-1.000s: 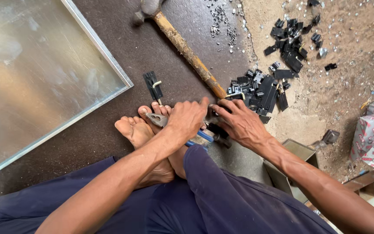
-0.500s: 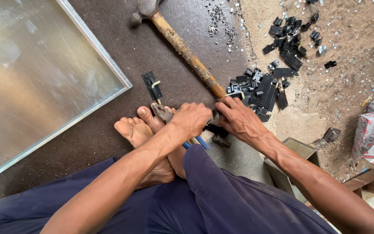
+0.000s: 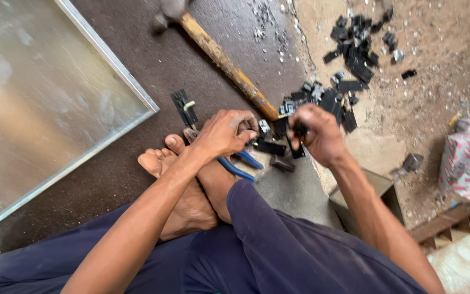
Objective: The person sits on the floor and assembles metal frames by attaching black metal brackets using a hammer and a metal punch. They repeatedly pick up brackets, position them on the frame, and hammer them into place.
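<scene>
Your left hand (image 3: pixel 225 132) is closed around the blue-handled pliers (image 3: pixel 239 163), their nose hidden under your fingers. Your right hand (image 3: pixel 316 133) pinches a small black part (image 3: pixel 300 129), just beside them. Both work right above your bare feet (image 3: pixel 180 179) on the floor (image 3: pixel 137 54); a slipping plier could nip a toe. The hammer (image 3: pixel 227 65) and the pile of black parts (image 3: pixel 354 49) lie beyond.

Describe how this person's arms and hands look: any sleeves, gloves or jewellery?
Both arms are bare up to the frame's edge, with no sleeves in view. The left hand and right hand are ungloved, and no watch, ring or bracelet shows. The fingers look smudged with dark grime.
</scene>
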